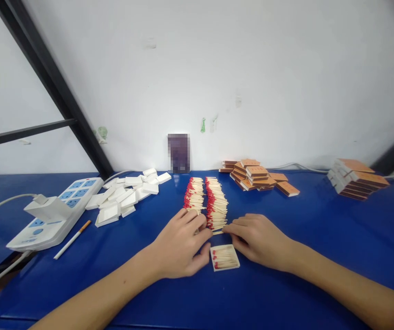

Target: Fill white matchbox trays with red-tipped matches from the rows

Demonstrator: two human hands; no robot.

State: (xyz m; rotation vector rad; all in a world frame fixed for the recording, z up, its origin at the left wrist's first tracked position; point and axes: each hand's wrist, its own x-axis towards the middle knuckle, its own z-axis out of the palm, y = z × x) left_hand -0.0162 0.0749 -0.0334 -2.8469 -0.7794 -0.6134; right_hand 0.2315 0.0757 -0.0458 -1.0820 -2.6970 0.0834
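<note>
Between my hands a white matchbox tray (235,267) lies flat, holding several red-tipped matches (226,258). Beyond it, two long rows of matches, the left row (194,192) and the right row (216,201), have their red heads to the left. My left hand (183,245) is curled at the near end of the left row, its thumb close to the tray. My right hand (257,240) has bent fingers, with its fingertips at the stick end of the nearest matches. A match (218,233) spans the gap between both hands' fingertips; how firmly each holds it is partly hidden.
At left are a pile of white trays (126,195), a cigarette (73,239) and a power strip (62,224) with a plugged-in charger (47,208). Orange matchbox sleeves (253,174) lie at back right. Stacked matchboxes (357,178) stand far right. A pixelated dark box (179,153) leans against the wall.
</note>
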